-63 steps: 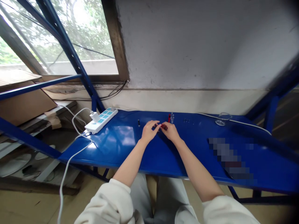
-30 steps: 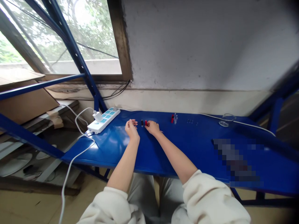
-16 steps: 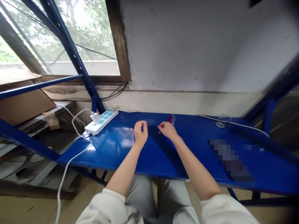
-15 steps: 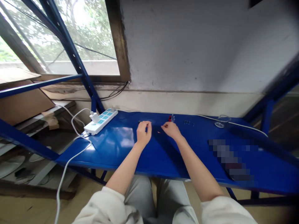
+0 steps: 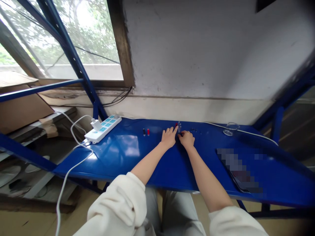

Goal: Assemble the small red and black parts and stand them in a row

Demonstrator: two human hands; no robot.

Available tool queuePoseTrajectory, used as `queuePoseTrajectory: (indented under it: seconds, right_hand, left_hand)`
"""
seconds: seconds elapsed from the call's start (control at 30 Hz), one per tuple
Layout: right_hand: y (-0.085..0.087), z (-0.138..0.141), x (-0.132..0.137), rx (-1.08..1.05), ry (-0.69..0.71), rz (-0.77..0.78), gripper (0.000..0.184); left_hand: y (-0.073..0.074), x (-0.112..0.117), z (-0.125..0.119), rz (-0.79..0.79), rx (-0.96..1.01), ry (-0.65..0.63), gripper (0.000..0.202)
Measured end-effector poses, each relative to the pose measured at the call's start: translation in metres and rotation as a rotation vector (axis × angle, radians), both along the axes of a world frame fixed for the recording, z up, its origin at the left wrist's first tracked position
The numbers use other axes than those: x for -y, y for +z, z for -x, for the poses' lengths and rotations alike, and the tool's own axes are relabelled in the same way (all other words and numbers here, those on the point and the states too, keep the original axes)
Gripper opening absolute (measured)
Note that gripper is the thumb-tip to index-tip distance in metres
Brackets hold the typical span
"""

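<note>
My left hand is open over the blue tabletop, fingers spread. Its index fingertip reaches a small cluster of clear parts, with a small red piece beside it. Just to the right, my right hand has thumb and fingers pinched low at the table. Whatever it grips, if anything, is too small to make out. Left of my hands stand a small black cylinder and a small red cylinder, both with pale lower ends.
A white power strip with a plugged-in charger lies at the table's left end, its cord hanging over the edge. Tiny clear bits lie right of my hands. Farther right are a clear round item and a dark, blurred-out flat object.
My left hand has moved right from beside the cylinders, now uncovered, and spread its fingers by the clear cluster. My right hand has shifted slightly right. A tiny orange bit no longer shows.
</note>
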State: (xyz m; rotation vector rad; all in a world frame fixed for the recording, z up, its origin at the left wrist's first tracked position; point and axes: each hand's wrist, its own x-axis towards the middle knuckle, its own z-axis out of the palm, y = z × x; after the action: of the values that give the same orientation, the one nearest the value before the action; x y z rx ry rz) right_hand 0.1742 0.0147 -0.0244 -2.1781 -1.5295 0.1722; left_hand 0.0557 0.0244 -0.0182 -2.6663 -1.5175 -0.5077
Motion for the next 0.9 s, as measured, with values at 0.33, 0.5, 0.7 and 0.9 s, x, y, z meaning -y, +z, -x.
queuePoseTrajectory:
  seconds: [0.33, 0.5, 0.7, 0.9]
  right_hand:
    - [-0.008, 0.004, -0.006, -0.019, -0.032, -0.093, 0.027]
    - [-0.008, 0.005, -0.011, -0.044, -0.049, -0.096, 0.025]
    - [-0.009, 0.006, -0.017, -0.067, -0.069, -0.083, 0.024]
    - [-0.011, 0.004, -0.016, -0.061, -0.064, -0.101, 0.023]
  left_hand:
    - [-0.008, -0.025, -0.001, 0.013, 0.478, 0.062, 0.012]
    - [-0.005, -0.018, 0.013, 0.029, 0.623, 0.054, 0.006]
    - [0.004, 0.004, 0.036, 0.065, 0.865, 0.035, 0.007]
    - [0.002, 0.023, 0.05, 0.09, 1.1, 0.044, 0.011]
